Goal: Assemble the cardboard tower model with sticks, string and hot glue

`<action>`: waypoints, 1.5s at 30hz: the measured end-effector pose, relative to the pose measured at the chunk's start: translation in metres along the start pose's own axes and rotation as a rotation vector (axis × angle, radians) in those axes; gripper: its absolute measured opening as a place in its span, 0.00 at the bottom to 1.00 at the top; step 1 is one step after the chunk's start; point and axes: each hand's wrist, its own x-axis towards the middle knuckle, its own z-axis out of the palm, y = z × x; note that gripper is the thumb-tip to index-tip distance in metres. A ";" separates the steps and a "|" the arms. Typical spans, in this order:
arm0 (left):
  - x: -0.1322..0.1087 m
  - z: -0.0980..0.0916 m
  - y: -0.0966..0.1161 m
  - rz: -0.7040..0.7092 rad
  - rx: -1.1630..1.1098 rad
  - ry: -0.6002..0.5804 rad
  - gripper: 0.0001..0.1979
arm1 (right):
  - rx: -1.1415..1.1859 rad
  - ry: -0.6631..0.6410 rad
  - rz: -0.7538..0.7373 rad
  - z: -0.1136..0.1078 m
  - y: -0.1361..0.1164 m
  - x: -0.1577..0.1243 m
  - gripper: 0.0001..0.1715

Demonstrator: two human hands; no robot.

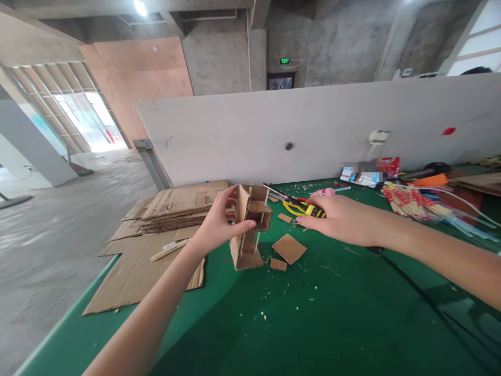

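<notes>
My left hand (223, 219) grips a small cardboard structure (245, 230), thumb across its front and fingers behind. It stands upright on the green table, with open compartments and thin wooden sticks between its layers. My right hand (340, 216) is closed around a yellow-and-black tool (316, 211), whose kind I cannot make out since the palm hides most of it. Just left of that hand lies a dark-bladed tool with yellow handles (293, 207). A square cardboard piece (288, 248) and a smaller cardboard scrap (278, 265) rest in front of the structure.
Stacked cardboard sheets (172, 206) lie at the left, with pale sticks (170, 249) on top. A black cord (415, 287) runs rightward from beneath my right wrist. Red-and-cream packets (407, 201) and translucent sticks (469, 222) are at the right. A pale partition (235, 136) borders the green table (274, 334).
</notes>
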 end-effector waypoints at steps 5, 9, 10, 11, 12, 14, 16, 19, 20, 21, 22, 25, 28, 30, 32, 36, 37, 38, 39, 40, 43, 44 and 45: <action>-0.010 0.007 0.010 0.124 0.169 0.015 0.43 | -0.125 0.030 -0.054 -0.001 -0.019 -0.001 0.28; -0.012 0.009 0.012 0.176 0.231 0.025 0.43 | -0.255 0.093 -0.103 0.001 -0.025 0.002 0.25; -0.013 0.009 0.011 0.184 0.237 0.032 0.44 | -0.277 0.108 -0.109 0.001 -0.026 0.003 0.24; -0.013 0.010 0.010 0.192 0.243 0.040 0.44 | -0.295 0.119 -0.111 0.001 -0.027 0.003 0.23; -0.013 0.011 0.008 0.200 0.247 0.048 0.43 | -0.310 0.125 -0.114 0.001 -0.027 0.003 0.23; -0.013 0.012 0.004 0.219 0.250 0.067 0.43 | -0.337 0.135 -0.116 0.000 -0.028 0.002 0.22; -0.014 0.013 0.001 0.233 0.250 0.085 0.43 | -0.357 0.143 -0.116 -0.001 -0.029 0.000 0.22; -0.015 0.014 -0.001 0.245 0.256 0.090 0.44 | -0.384 0.150 -0.117 -0.002 -0.029 -0.002 0.23; -0.015 0.014 -0.001 0.246 0.264 0.086 0.44 | -0.400 0.156 -0.126 -0.002 -0.029 -0.003 0.22; -0.015 0.015 -0.001 0.248 0.271 0.084 0.44 | -0.418 0.168 -0.139 -0.002 -0.029 -0.003 0.22; -0.016 0.015 0.000 0.250 0.279 0.083 0.45 | -0.437 0.184 -0.152 -0.002 -0.028 -0.003 0.21; -0.016 0.016 -0.001 0.256 0.292 0.090 0.45 | -0.467 0.213 -0.174 -0.002 -0.027 -0.003 0.20; -0.015 0.016 -0.002 0.271 0.294 0.106 0.45 | -0.453 0.205 -0.172 -0.003 -0.027 -0.004 0.20; -0.015 0.016 -0.002 0.287 0.297 0.118 0.45 | -0.439 0.191 -0.169 -0.003 -0.028 -0.004 0.20; -0.015 0.015 -0.003 0.303 0.304 0.124 0.45 | -0.430 0.186 -0.169 -0.003 -0.029 -0.005 0.20; -0.015 0.015 -0.004 0.311 0.310 0.124 0.45 | -0.418 0.190 -0.169 -0.001 -0.028 -0.007 0.20; -0.015 0.015 -0.005 0.315 0.309 0.122 0.45 | -0.417 0.189 -0.169 -0.001 -0.028 -0.007 0.20; -0.015 0.015 -0.005 0.318 0.311 0.123 0.45 | -0.417 0.186 -0.170 -0.001 -0.027 -0.006 0.20; -0.015 0.015 -0.006 0.323 0.315 0.123 0.46 | -0.420 0.185 -0.171 -0.001 -0.027 -0.006 0.20; -0.014 0.015 -0.006 0.327 0.321 0.124 0.46 | -0.423 0.184 -0.172 0.000 -0.026 -0.006 0.20; -0.014 0.015 -0.007 0.335 0.336 0.126 0.46 | -0.437 0.193 -0.176 0.001 -0.025 -0.005 0.20; -0.014 0.015 -0.007 0.338 0.337 0.125 0.46 | -0.442 0.197 -0.179 0.001 -0.025 -0.005 0.20; -0.014 0.016 -0.007 0.343 0.336 0.125 0.45 | -0.448 0.201 -0.181 0.002 -0.025 -0.005 0.20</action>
